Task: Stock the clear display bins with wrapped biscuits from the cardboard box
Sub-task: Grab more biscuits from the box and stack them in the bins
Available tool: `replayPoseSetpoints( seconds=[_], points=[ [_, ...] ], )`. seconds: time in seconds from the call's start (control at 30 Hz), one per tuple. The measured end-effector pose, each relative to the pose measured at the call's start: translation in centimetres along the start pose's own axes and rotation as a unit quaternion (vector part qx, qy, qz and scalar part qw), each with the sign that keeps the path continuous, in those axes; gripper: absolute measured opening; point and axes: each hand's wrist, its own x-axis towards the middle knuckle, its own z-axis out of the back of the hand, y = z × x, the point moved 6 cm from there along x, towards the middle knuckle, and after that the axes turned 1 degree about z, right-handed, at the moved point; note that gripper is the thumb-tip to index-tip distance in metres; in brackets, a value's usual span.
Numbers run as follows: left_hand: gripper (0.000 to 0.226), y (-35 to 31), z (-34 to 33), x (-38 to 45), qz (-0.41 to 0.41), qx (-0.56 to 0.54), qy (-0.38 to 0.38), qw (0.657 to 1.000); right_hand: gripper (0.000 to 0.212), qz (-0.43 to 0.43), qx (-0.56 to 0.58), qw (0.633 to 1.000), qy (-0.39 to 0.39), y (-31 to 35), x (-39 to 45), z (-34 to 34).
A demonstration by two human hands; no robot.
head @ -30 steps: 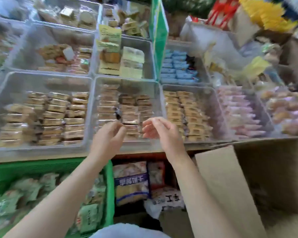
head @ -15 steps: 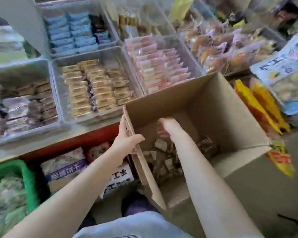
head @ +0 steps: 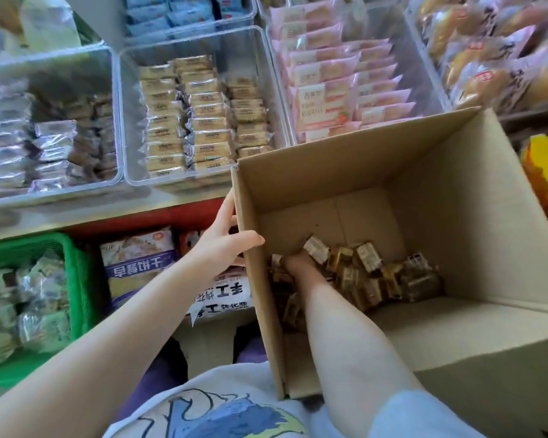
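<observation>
My left hand [head: 225, 245] grips the near wall of the cardboard box [head: 456, 197], thumb hooked inside. My right hand [head: 299, 263] is buried among the wrapped biscuits [head: 367, 273] at the bottom; I cannot tell whether its fingers grip any. Beyond my left fingers the clear bin [head: 125, 121] looks mostly full; I judge few biscuits remain to stock

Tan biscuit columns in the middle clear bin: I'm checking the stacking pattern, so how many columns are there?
3 columns in the middle clear bin: left column, centre column, shorter right column. Lower layers may be hidden.
</observation>
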Motion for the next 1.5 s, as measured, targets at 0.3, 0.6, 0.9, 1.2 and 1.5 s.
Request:
replayPoseSetpoints(
  seconds=[0.3,0.6,0.9,1.2,1.5],
  points=[
    [0.089,-0.1,0.1,0.1,-0.005,-0.002,0.015,1.0,0.049,-0.016,-0.015,0.999,0.047,0.5,2.3,1.2],
    [0.094,-0.9,0.9,-1.6,0.007,0.004,0.026,1.0,0.021,0.273,0.173,0.946,-0.019,13.6,-17.5,5.1],
    [0.035,-7.5,15.1,-7.7,-0.185,-0.164,-0.002,0.969,0.022,0.507,0.04,0.861,-0.019,19.0,-31.6,-10.1],
    [0.021,1.6,44.1,-9.5,-0.167,-0.16,-0.094,0.968,0.012,0.508,-0.124,0.85,0.061,23.5,-31.3,-37.3],
    [0.065,14.5,68.2,-7.8,-0.039,0.363,-0.38,0.85,0.01,0.585,-0.286,0.759,-0.027,31.9,-25.8,-62.0]
  ],
)
